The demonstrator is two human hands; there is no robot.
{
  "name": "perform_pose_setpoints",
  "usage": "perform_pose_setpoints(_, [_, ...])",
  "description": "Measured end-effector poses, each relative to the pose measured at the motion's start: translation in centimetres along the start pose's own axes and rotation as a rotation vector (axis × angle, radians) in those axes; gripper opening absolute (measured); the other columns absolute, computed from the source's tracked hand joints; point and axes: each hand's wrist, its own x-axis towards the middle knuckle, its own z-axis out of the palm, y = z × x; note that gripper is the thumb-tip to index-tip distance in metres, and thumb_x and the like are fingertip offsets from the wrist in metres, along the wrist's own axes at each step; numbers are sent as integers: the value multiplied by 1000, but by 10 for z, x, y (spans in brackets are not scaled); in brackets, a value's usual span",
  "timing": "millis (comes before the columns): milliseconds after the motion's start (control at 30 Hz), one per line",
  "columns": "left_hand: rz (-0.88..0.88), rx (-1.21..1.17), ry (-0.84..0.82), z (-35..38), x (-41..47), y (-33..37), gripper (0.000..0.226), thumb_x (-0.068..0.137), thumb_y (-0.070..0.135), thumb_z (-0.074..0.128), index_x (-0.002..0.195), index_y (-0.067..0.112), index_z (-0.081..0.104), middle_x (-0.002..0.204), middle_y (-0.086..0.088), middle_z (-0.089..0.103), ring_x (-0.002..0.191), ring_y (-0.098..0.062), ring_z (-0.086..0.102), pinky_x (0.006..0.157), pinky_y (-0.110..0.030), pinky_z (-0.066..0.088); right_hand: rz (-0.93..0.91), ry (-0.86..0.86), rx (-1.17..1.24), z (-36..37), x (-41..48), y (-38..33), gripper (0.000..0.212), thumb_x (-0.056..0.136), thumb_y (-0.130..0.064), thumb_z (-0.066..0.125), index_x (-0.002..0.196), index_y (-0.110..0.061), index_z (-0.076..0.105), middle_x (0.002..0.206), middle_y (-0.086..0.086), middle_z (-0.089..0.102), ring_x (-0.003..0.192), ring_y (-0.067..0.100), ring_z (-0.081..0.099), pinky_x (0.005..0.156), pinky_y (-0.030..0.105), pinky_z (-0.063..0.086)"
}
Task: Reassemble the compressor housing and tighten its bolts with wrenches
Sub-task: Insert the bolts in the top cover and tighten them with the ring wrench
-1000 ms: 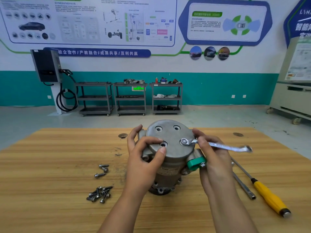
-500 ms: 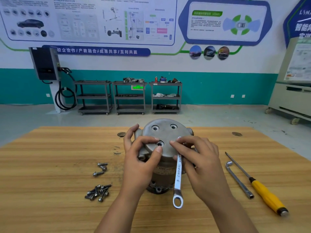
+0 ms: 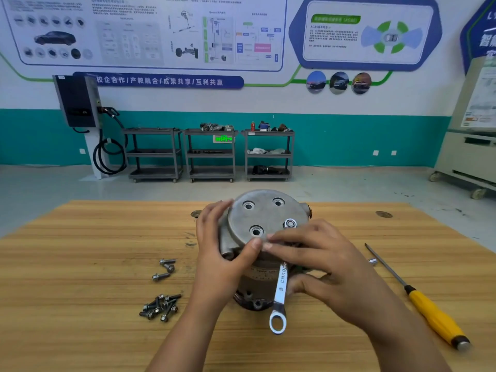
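Yellow-handled screwdriver [image 3: 434, 316] on wooden table [image 3: 80, 264], carts [image 3: 210, 152] beyond.

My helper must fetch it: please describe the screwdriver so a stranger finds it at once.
On the wooden table, look right of the grey compressor housing. The screwdriver lies slanted; only it has a yellow handle, unlike the silver wrench.

Loose bolts [image 3: 161, 307] are cluttering the tabletop [image 3: 80, 264] on my left, and a screwdriver [image 3: 429, 315] is lying along my right. The compressor [image 3: 268, 210] is blocking the middle, its wrench [image 3: 279, 299] jutting toward me, with open wood lying either side.
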Motion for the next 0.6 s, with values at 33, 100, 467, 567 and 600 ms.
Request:
perform_pose_setpoints(33, [-17, 16, -24, -2, 2, 0, 66, 61, 55, 65, 123, 48, 41, 133, 17, 33, 121, 12, 37, 91, -1, 34, -15, -4, 9, 1, -1, -1, 45, 75, -40, 60, 117, -25, 64, 114, -17, 61, 97, 14, 48, 88, 18, 39])
perform_pose_setpoints(100, [-38, 47, -91, -8, 7, 0, 76, 57, 59, 66, 127, 49, 37, 131, 19, 31, 119, 15, 35, 88, 2, 33, -19, 7, 40, 2, -3, -1, 47, 74, -41, 60, 119, -26, 61, 113, -17, 63, 96, 14, 44, 89, 17, 38])
perform_pose_setpoints(467, [-67, 184, -253, -15, 15, 0, 98, 40, 65, 76, 128, 50, 33, 132, 28, 25, 122, 16, 31, 87, 6, 28, 105, 137, 160, 14, -4, -14, 26, 62, -40, 65, 81, -24, 72, 91, -21, 60, 89, 2, 46, 81, 10, 35])
perform_pose_setpoints(567, [-63, 215, -262, -15, 18, 2, 91, 40, 64, 73, 120, 56, 32, 130, 26, 26, 121, 15, 31, 88, 5, 28, 196, 98, 210, 14, 0, -19, 28, 59, -45, 60, 84, -32, 64, 90, -24, 58, 93, -2, 46, 79, 10, 34])
perform_pose_setpoints(600, [-60, 223, -263, -15, 18, 3, 89, 40, 64, 72, 119, 56, 32, 130, 26, 26, 121, 14, 32, 89, 4, 29, 207, 86, 196, 14, 1, -21, 32, 59, -47, 57, 88, -34, 60, 92, -24, 57, 93, -3, 46, 78, 10, 33])
